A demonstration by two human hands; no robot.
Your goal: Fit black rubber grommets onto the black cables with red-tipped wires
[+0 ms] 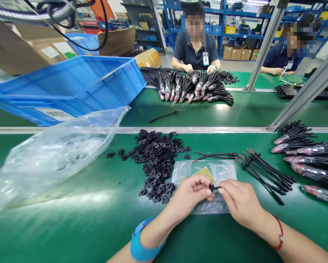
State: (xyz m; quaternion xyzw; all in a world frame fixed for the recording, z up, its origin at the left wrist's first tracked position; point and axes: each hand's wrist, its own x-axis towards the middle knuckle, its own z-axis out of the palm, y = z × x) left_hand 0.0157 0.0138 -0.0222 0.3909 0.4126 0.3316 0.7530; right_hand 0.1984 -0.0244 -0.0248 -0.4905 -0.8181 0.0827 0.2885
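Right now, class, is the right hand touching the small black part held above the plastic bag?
Touching. The head view shows the right hand pinching the small black part, with the left hand holding it from the other side.

Room lies toward the body over the green tabletop [70, 233], below the left-hand grip [188, 195] and right-hand grip [242, 201], both closed on a small black part [214, 187]. Black rubber pieces [158, 164] block the left side, and black cables [265, 175] seemingly block the right.
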